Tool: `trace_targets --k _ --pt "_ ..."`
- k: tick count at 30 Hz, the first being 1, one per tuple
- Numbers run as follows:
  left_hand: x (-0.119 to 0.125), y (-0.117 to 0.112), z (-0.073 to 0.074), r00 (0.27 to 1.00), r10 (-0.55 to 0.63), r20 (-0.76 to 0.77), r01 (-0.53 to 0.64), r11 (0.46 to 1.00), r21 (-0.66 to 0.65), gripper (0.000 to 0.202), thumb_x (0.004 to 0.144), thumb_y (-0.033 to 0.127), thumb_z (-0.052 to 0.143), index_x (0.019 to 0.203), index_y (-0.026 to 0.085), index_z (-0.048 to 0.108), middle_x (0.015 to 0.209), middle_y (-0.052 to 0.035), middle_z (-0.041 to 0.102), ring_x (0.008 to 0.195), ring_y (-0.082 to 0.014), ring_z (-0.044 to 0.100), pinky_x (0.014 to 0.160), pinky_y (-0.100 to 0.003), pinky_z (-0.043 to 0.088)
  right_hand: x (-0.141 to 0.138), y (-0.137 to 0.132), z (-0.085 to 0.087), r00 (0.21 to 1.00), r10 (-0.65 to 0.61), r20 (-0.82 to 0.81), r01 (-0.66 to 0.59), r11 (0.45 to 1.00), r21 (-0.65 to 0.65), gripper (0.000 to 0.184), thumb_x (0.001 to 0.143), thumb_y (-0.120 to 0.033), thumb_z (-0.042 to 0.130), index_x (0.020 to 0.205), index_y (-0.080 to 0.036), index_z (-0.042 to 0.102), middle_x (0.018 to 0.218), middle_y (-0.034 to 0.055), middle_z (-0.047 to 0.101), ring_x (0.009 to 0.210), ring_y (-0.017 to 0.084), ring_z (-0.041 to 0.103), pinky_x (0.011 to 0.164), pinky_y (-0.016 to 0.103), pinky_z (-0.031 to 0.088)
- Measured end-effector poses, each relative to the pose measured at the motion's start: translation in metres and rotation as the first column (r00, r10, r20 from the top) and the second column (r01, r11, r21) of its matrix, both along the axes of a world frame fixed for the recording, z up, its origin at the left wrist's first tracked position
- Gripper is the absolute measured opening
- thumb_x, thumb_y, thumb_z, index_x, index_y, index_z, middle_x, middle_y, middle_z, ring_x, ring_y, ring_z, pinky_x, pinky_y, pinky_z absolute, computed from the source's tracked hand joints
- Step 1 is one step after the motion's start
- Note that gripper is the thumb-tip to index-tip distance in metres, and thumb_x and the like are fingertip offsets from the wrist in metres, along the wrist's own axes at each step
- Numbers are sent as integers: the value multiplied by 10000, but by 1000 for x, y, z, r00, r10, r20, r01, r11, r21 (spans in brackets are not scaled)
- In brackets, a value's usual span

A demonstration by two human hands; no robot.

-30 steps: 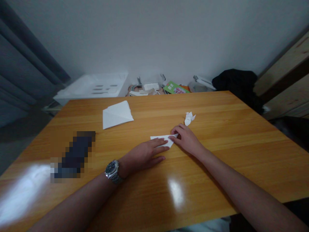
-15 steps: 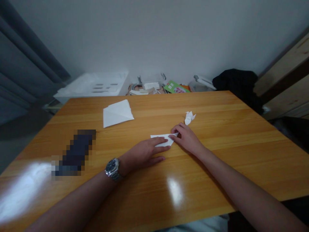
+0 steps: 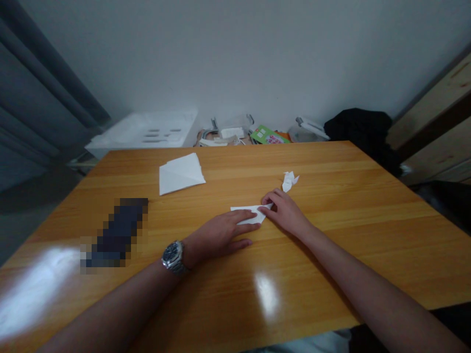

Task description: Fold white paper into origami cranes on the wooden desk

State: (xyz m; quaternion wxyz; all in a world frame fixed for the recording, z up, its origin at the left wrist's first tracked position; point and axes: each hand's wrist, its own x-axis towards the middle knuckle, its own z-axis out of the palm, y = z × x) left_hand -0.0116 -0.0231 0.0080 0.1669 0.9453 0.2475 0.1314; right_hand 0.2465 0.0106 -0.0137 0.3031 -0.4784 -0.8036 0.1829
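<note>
A small folded white paper (image 3: 246, 212) lies flat in the middle of the wooden table (image 3: 331, 255). My left hand (image 3: 221, 234), with a wristwatch on its wrist, lies flat on the paper's near left part, fingers stretched out. My right hand (image 3: 285, 213) rests at the paper's right end, fingers curled and pinching its tip. Just beyond the right hand sits a little folded white paper figure (image 3: 289, 180).
A larger folded white sheet (image 3: 180, 173) lies at the far left of the table. A blurred dark object (image 3: 116, 233) is at the near left. Behind the table are a white tray (image 3: 147, 130), assorted clutter (image 3: 265, 133) and dark cloth (image 3: 358, 127).
</note>
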Motion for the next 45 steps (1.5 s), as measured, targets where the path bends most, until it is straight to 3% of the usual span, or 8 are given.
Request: trace_targets --k 18,25,29,35,45 --pt "0 0 1 1000 15 -26 -16 1000 -15 481 1003 456 514 1444 267 532 1569 -96 435 1432 -267 432 1191 -434 377 1 0 2 1000 11 -13 -11 1000 -9 77 892 -249 708 889 -188 659 912 43 602 848 197 582 765 325 466" --pt "-1 1 4 998 43 -47 -43 999 -12 490 994 485 521 1440 282 535 1565 -82 443 1416 -270 451 1182 -441 388 11 -4 13 998 38 -47 -38 999 -1 116 916 -270 674 1004 -196 693 986 62 641 884 200 625 810 341 512" --pt "-2 2 7 995 75 -70 -75 997 -1 501 992 518 512 1435 286 543 1555 -85 455 1400 -282 468 1173 -458 395 17 -9 27 996 70 54 -75 993 92 258 976 -320 593 1186 -204 685 1091 102 622 1033 236 612 948 396 496" --pt "-3 4 6 995 63 -75 -62 998 4 521 994 530 504 1454 287 524 1573 -89 430 1416 -279 451 1177 -448 390 19 -23 46 934 218 282 -248 966 78 343 1019 -367 506 1274 -217 678 1009 102 607 923 225 599 837 374 514" --pt "-3 3 6 996 57 -75 -58 998 -8 537 985 541 516 1458 287 516 1582 -87 419 1436 -276 426 1190 -451 372 15 -38 21 874 243 420 -314 943 107 387 1045 -402 443 1291 -221 681 949 93 616 887 226 569 765 351 483"
